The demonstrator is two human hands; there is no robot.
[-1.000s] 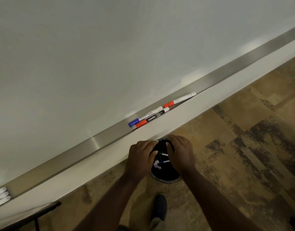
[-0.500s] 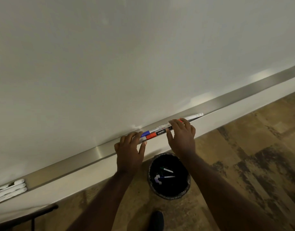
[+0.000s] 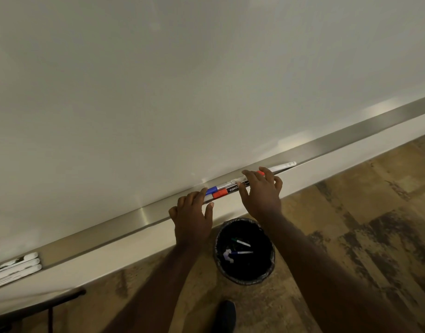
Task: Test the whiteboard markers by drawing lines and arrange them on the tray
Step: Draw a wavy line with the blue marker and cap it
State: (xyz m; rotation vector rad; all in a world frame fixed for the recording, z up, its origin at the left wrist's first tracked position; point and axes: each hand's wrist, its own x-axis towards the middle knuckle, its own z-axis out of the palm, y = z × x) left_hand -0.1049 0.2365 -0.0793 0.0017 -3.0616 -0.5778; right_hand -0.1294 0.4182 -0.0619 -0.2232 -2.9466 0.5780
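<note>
Nearest is one black bin (image 3: 245, 272) on the floor with looks like two markers inside, hard to tell; both hands were over it a second ago and now sit up at the metal tray (image 3: 146, 213); left hand (image 3: 192, 219) fingers relaxed, touching the blue-capped marker (image 3: 212, 190); right hand (image 3: 262, 192) spread over the red-capped marker (image 3: 221, 193) and a third marker (image 3: 282, 166); three more markers (image 3: 16, 266) far left.

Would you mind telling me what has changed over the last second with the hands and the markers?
Both hands rose from the bin to the tray. The left hand now touches the blue-capped marker at its cap end, and the right hand rests its fingers on the markers. The red-capped marker, the markers at far left and the bin's contents lie as before.
</note>
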